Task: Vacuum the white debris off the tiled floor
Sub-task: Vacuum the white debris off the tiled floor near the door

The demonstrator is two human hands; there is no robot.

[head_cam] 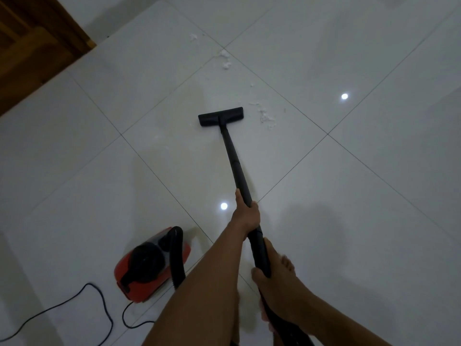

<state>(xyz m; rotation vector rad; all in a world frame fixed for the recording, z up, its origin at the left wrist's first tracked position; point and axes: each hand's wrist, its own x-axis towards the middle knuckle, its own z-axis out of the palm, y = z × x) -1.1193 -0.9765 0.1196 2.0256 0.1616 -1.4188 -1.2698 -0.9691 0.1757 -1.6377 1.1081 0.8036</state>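
Observation:
A black vacuum wand (234, 166) runs from my hands out to a flat black floor head (220, 116) resting on the glossy white tiled floor (349, 183). My left hand (245, 212) grips the wand higher up its shaft. Lower down, my right hand (277, 278) holds the wand's thick end. White debris (265, 117) lies just right of the floor head. More white bits (225, 58) sit farther away by a tile joint, with a small clump (192, 36) beyond.
A red and black vacuum body (149, 265) stands on the floor at lower left, its black hose (175, 250) arching up. A black power cord (82, 298) loops across the lower-left tiles. A brown wooden door (32, 46) fills the top-left corner.

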